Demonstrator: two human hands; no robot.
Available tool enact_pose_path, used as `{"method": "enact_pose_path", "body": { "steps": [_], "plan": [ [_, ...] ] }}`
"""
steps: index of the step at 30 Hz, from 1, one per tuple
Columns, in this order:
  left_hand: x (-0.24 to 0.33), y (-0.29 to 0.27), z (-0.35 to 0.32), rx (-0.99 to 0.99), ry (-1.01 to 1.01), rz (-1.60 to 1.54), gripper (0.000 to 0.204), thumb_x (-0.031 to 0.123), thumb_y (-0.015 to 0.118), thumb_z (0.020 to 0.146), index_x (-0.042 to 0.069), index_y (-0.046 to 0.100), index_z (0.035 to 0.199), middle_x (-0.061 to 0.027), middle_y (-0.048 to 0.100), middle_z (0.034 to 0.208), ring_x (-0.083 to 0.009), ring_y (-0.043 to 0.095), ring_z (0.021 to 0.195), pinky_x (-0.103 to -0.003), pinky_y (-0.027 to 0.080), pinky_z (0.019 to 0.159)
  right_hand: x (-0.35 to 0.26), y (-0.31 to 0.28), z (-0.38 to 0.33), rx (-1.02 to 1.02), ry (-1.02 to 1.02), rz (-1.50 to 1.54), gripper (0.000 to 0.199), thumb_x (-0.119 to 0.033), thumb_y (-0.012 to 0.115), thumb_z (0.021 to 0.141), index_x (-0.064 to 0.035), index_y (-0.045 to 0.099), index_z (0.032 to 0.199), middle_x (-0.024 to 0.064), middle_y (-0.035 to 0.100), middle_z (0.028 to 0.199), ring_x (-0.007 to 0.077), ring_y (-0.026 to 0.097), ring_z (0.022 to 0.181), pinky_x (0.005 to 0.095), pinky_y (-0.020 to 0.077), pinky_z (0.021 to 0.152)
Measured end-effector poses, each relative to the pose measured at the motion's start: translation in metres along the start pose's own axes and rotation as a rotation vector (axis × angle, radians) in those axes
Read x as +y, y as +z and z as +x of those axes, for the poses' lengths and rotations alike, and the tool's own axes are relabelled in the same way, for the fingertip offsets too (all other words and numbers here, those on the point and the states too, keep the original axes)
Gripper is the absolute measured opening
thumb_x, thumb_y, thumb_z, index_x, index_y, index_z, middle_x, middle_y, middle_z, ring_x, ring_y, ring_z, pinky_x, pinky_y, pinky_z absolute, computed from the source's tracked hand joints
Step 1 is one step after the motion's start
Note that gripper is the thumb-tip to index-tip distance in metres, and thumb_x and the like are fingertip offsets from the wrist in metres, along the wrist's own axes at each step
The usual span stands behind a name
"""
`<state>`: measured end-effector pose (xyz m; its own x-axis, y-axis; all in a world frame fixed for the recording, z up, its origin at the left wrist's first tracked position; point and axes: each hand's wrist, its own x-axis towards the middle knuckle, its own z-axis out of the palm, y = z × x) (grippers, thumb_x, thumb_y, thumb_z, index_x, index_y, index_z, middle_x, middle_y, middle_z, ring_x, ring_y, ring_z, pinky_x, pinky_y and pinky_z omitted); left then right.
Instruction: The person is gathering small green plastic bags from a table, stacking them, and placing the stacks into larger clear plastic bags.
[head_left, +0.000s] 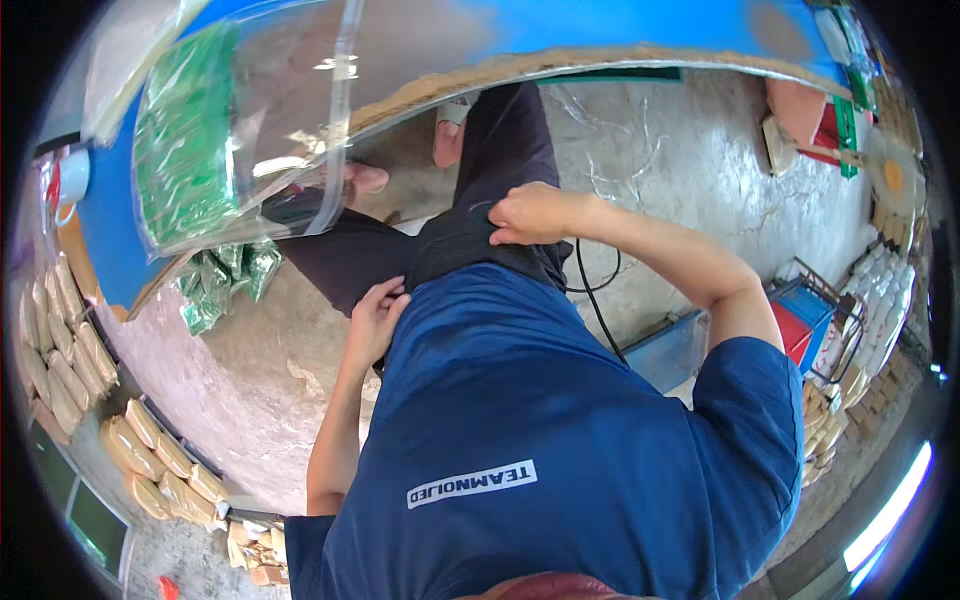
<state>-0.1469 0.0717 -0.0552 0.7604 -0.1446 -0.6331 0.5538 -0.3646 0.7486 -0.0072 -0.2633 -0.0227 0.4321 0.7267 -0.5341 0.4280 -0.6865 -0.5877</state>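
A black cloth piece (465,240) lies across my waist, between the hem of my blue shirt (470,400) and my dark trousers (510,140). My right hand (535,213) is closed at its upper right edge, with curled fingers gripping the cloth. At the other end, by my left hip, the bent fingers of my left hand (376,318) pinch its edge beside the shirt hem. Whether the cloth is a waistband or a pouch, I cannot tell.
A blue-topped table (620,30) with a worn edge stands before me, bearing a clear plastic bag with a green panel (185,140). Green packets (225,280) lie below it. Stacked packages (165,460) line the left; a blue-and-red crate (800,320) and black cable (597,315) are at right.
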Motion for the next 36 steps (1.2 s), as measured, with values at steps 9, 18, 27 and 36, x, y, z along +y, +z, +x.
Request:
{"method": "enact_pose_path", "body": {
  "steps": [9,18,27,36],
  "plan": [
    [0.080,0.051,0.060,-0.353,0.177,0.050,0.037,0.010,0.077,0.086,-0.008,0.067,0.117,-0.0046,0.070,0.085,-0.0070,0.058,0.073,-0.025,0.049,0.067,0.003,0.023,-0.100,-0.284,0.098,0.350,0.039,-0.037,0.061,0.094,0.0000,0.064,0.082,0.0221,0.066,0.074,0.0442,0.065,0.079,0.0523,0.0517,0.072],
    [0.068,0.057,0.098,-0.325,0.231,0.152,0.041,0.020,0.076,0.089,-0.001,0.067,0.123,-0.0016,0.065,0.083,-0.0076,0.054,0.074,-0.026,0.049,0.072,0.018,-0.014,-0.113,-0.021,0.230,0.325,0.032,-0.033,0.064,0.096,-0.0010,0.067,0.097,0.0174,0.068,0.078,0.0349,0.067,0.077,0.0435,0.0512,0.070],
    [0.066,0.032,0.083,-0.318,0.219,0.195,0.036,0.015,0.075,0.091,-0.001,0.065,0.122,0.0003,0.067,0.089,-0.0066,0.059,0.080,-0.024,0.051,0.077,0.003,-0.142,-0.024,1.660,-0.193,0.938,0.016,-0.017,0.063,0.100,-0.0013,0.066,0.098,0.0047,0.066,0.076,0.0089,0.058,0.065,0.0247,0.0464,0.060],
    [0.225,-0.025,0.015,-0.050,0.722,0.087,0.035,0.007,0.074,0.087,0.001,0.066,0.120,-0.0057,0.068,0.111,-0.0134,0.063,0.101,-0.031,0.049,0.094,0.090,-0.304,0.111,1.209,-0.167,-0.501,0.076,-0.059,0.072,0.083,-0.0182,0.051,0.143,0.0202,0.050,0.142,0.0455,0.049,0.126,0.0536,0.0404,0.106]
  ]
}}
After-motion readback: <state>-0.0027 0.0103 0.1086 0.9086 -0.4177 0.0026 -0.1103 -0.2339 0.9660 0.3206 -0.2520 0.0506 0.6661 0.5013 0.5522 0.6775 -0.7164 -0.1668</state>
